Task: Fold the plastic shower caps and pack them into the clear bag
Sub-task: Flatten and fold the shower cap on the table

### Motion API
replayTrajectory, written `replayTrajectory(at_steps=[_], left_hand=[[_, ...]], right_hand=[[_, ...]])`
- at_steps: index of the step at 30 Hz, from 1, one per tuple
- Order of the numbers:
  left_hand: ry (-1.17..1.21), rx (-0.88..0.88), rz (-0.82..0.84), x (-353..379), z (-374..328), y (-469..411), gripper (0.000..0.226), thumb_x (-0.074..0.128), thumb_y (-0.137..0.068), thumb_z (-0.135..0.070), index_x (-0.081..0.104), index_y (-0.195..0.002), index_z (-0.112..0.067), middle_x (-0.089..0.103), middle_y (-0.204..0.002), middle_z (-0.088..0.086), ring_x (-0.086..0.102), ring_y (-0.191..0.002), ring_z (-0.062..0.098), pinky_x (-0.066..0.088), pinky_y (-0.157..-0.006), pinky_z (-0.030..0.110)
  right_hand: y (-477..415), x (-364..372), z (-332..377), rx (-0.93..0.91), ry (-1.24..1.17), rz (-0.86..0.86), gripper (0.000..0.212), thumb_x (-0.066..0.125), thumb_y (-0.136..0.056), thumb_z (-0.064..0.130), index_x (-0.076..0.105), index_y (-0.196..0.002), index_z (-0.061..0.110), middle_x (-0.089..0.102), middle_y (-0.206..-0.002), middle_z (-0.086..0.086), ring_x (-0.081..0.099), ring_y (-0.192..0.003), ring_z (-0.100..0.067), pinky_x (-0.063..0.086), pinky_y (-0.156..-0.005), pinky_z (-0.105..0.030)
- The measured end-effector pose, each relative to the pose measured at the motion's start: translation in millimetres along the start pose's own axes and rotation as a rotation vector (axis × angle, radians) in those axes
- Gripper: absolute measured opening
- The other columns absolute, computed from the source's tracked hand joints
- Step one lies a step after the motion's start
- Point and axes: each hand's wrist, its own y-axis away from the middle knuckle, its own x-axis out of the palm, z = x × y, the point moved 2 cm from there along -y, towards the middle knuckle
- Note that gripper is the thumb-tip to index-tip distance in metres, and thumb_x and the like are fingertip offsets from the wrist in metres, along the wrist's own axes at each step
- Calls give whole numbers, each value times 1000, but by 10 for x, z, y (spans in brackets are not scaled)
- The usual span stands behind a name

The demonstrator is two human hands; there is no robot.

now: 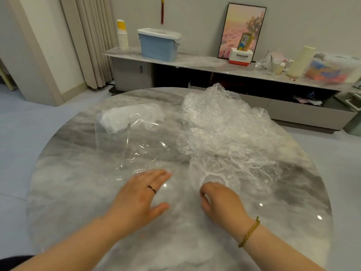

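A heap of crumpled clear plastic shower caps (228,137) lies on the right half of the round marble table (74,182). The clear bag (134,137) lies flat to its left, with white folded caps (127,119) at its far end under a small label. My left hand (140,194) is flat, fingers straight, near the bag's near edge. My right hand (220,202) has its fingers curled at the near edge of one spread cap (213,173); whether it pinches the plastic is hard to tell.
Behind the table runs a low grey cabinet (195,63) with a blue bin (159,45), stacked paper cups (122,36), a framed picture (242,30), a Panasonic box (241,56) and clutter. Curtains (88,40) hang at the left.
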Motion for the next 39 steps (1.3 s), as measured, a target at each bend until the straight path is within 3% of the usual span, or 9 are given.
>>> replayTrajectory(at_steps=[5, 8, 12, 15, 20, 22, 29, 32, 39], left_hand=[[0, 158, 16, 246, -200, 112, 56, 56, -58, -46, 48, -107, -22, 43, -106, -7, 45, -99, 11, 33, -90, 23], [28, 201, 97, 262, -184, 136, 24, 45, -62, -39, 61, -73, -26, 56, -80, -10, 52, -79, 8, 36, -74, 18], [5, 147, 259, 319, -195, 159, 30, 38, -62, -38, 59, -44, -28, 54, -50, -19, 53, -47, -2, 35, -45, 10], [66, 20, 333, 278, -105, 180, 28, 35, -60, -39, 57, -46, -29, 54, -51, -22, 51, -46, -5, 28, -41, 6], [181, -139, 410, 274, 104, 226, 78, 8, -54, -56, 67, -93, -23, 65, -100, -11, 57, -96, 5, 44, -78, 17], [189, -162, 461, 238, 108, 193, 82, 8, -52, -57, 68, -96, -22, 65, -103, -10, 56, -98, 5, 44, -81, 18], [344, -313, 575, 158, 110, 151, 52, 19, -56, -72, 50, -54, -29, 54, -71, 4, 47, -67, 11, 43, -70, 28], [418, -416, 567, 167, 94, 127, 47, 42, -77, -63, 64, -65, -23, 67, -83, 10, 49, -61, 11, 43, -60, 22], [321, -599, 436, 183, 64, 91, 36, 58, -87, -31, 44, -54, -25, 48, -54, -9, 44, -53, 3, 32, -52, 14]], right_hand=[[131, 102, 433, -64, -172, 61, 19, 37, -61, 29, 55, -56, 27, 50, -48, 13, 46, -39, -2, 29, -37, -14], [211, 94, 514, -112, -270, 124, 7, 40, -62, 31, 46, -66, 31, 52, -51, 14, 47, -41, 0, 31, -38, -13], [327, 42, 429, -207, -285, 237, 21, 42, -64, 44, 48, -80, 33, 57, -65, 20, 52, -57, 4, 36, -49, -6], [451, 29, 319, -273, -221, 337, 42, 40, -59, 56, 43, -94, 33, 59, -83, 21, 52, -74, 5, 38, -66, -4], [412, 18, 197, -133, -200, 314, 35, 31, -59, 35, 48, -89, 31, 60, -79, 19, 56, -71, 2, 35, -60, -4], [355, -8, 144, -91, -255, 317, 59, 18, -59, 37, 60, -98, 20, 62, -95, 8, 57, -89, -8, 38, -69, -13], [315, -68, 90, 162, -548, 458, 61, 28, -73, 53, 63, -89, 5, 63, -82, -8, 54, -77, -17, 38, -68, -22], [255, -71, 59, 387, -739, 450, 22, 47, -90, 17, 61, -74, 12, 50, -60, 2, 44, -55, -6, 34, -56, -16], [177, 31, 16, 589, -720, 356, 35, 50, -87, -1, 50, -68, 28, 57, -70, 7, 48, -54, -4, 40, -52, -9]])
